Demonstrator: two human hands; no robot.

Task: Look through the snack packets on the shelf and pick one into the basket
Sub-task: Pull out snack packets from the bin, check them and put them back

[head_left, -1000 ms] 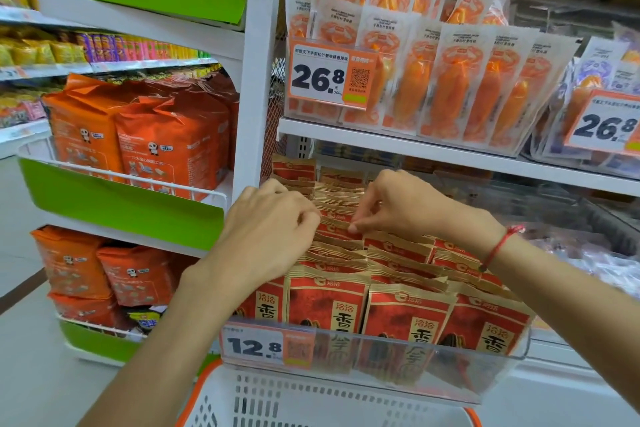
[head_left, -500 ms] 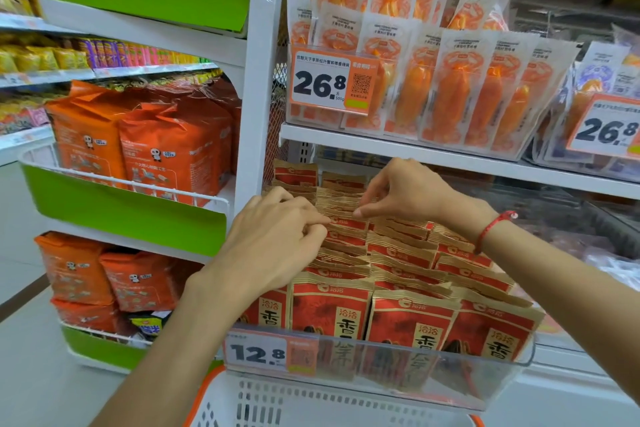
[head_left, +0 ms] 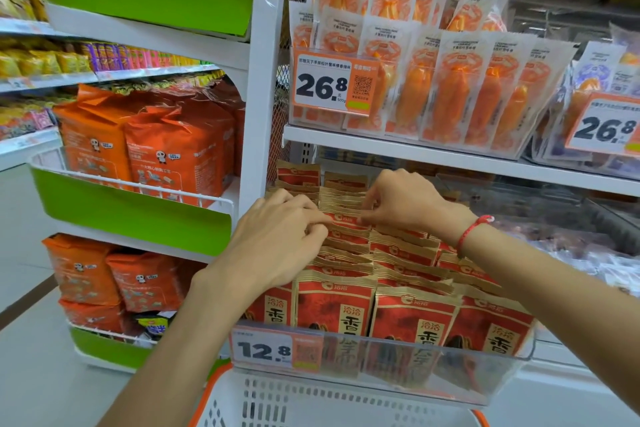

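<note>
Rows of red and tan snack packets [head_left: 412, 319] stand upright in a clear plastic bin [head_left: 381, 371] on the lower shelf. My left hand [head_left: 277, 239] rests over the left rows, its fingertips curled onto the tan top edges of the packets. My right hand [head_left: 405, 201], with a red string on the wrist, pinches the top of a packet further back in the middle rows. The white basket [head_left: 311, 406] with an orange rim sits below the bin at the bottom edge of the view; only its near wall shows.
A 12.8 price tag [head_left: 273, 350] is clipped to the bin front. Orange sausage packs [head_left: 450, 94] fill the shelf above behind a 26.8 tag [head_left: 325, 83]. A white shelf post [head_left: 266, 80] stands left, with orange bags [head_left: 173, 152] in wire racks beyond it.
Both hands have crept a little further back along the rows, flipping packet tops. The view has dropped slightly. No packet has left the bin.
</note>
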